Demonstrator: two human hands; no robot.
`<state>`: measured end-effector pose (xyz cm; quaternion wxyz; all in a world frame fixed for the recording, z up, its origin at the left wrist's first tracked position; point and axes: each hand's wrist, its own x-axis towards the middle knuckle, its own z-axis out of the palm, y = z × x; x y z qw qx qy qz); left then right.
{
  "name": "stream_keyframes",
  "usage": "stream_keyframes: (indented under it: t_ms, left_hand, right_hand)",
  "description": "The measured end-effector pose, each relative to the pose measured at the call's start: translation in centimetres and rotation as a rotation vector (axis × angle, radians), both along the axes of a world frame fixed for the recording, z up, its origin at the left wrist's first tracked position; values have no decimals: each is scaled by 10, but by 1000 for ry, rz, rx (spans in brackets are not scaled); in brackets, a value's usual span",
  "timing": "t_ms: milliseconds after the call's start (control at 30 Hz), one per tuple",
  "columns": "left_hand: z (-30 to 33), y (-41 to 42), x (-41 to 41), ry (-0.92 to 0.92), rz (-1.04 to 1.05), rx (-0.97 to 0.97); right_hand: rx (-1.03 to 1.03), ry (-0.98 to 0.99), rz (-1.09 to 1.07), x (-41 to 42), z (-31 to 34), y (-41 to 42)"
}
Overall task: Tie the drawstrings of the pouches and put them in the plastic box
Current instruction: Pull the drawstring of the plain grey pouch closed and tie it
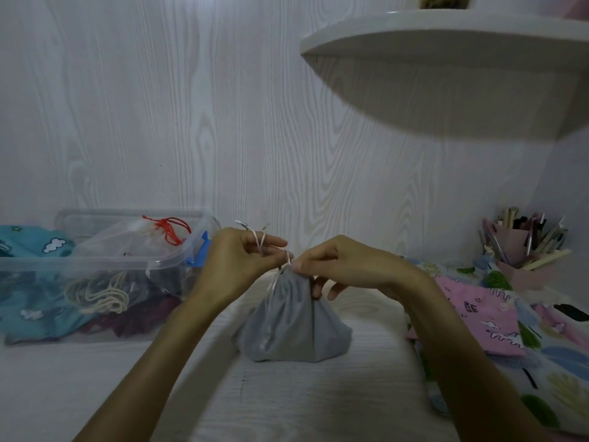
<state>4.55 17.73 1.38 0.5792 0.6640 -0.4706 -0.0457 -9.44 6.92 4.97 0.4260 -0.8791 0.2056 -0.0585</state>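
— At the middle of a white, ribbed table point(287, 403), which step is in hand?

— Tying. A grey pouch point(291, 327) stands gathered to a peak; the left hand point(242, 260) pinches its pale drawstring point(259, 242) looped over the fingers, while the right hand point(344, 266) pinches the cinched neck.

— And next?

— Likely a pull to seat the knot, then a carry left to the plastic box point(105, 275), which already holds several pouches, one clear with a red cord point(169, 229).

— Materials?

— Soft, matt grey cloth, creased in folds; thin, slippery-looking cord; a clear, rigid box. More printed pouches point(484, 317), pink among them, lie flat at the right, near a cup of pens point(522, 244).
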Motion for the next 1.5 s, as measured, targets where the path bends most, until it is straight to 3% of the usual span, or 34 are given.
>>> stream_keyframes:
  t_ms: [367,500,567,667,1067,1200,1400,1500]
  left_hand:
    - [-5,-2,1,-286,120,-26]
    - [-3,-1,6,-215,-38,1]
    - [-1,0,7,-193,-140,57]
    - [5,5,14,-320,-169,202]
    - [10,16,26,-537,-213,568]
    - [4,13,26,-468,-273,609]
    - [2,14,30,-287,-352,628]
    - [3,15,32,-198,-351,709]
  right_hand:
    - [133,-61,-78,2,-8,-9]
    - [111,-125,-149,2,-9,-10]
    - [89,-150,-168,1,-10,-11]
    - [68,-134,-193,-4,-8,-17]
    - [87,168,-180,-16,-7,-36]
    - [-52,294,-182,-7,-13,-29]
    - [-265,73,-75,-22,12,-16]
    - [-405,248,99,-8,1,3]
